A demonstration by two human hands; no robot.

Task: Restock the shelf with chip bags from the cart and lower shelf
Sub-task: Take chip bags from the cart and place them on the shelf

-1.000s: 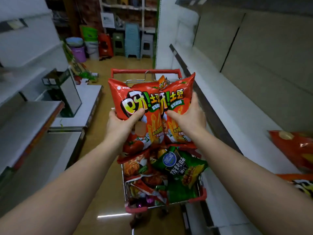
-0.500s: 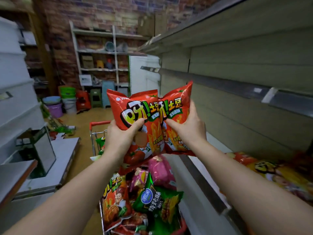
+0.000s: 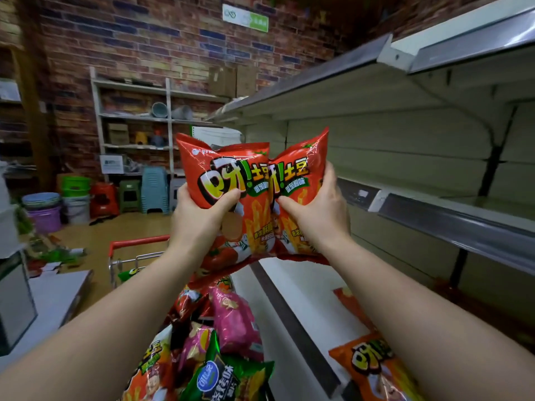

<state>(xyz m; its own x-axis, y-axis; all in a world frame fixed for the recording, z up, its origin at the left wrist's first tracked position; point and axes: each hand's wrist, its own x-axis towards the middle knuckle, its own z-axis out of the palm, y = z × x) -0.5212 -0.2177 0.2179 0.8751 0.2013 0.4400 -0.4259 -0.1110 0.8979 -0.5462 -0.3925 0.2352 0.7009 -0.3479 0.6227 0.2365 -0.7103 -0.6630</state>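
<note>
Cart (image 3: 138, 243): nearest me and low, its red rim at left; a heap of mixed chip bags (image 3: 231, 319) fills it, pink, green and red ones among them.
Lower shelf (image 3: 292, 308): just right of the cart; an orange bag (image 3: 373, 369) lies flat on it under my right forearm, a red one partly hidden behind that.
Left hand (image 3: 199, 215): fingers curled round the side of the left red bag (image 3: 228, 180), thumb pressed across its front; a firm hold, nothing slack.
Right hand (image 3: 321, 209): wrapped the same way round the right red bag (image 3: 301, 175), thumb on the front, fingers behind where I cannot see them.
The two bags: upright, side by side, inner edges overlapping, held above the cart and level with the bare middle shelf (image 3: 451, 224) to my right.
Step in hand, as I judge it: carrying the pair across to that middle shelf.
How to do it well: swing both right together; clear the metal front rail before lowering; stand them on their bottom seams, labels facing out, backs against the rear panel; loosen my thumbs only once they stand; squeeze gently, since puffed bags crush and slide.
Far off: a brick wall (image 3: 139, 39), a rack of oddments, stacked stools (image 3: 155, 189) and buckets.
</note>
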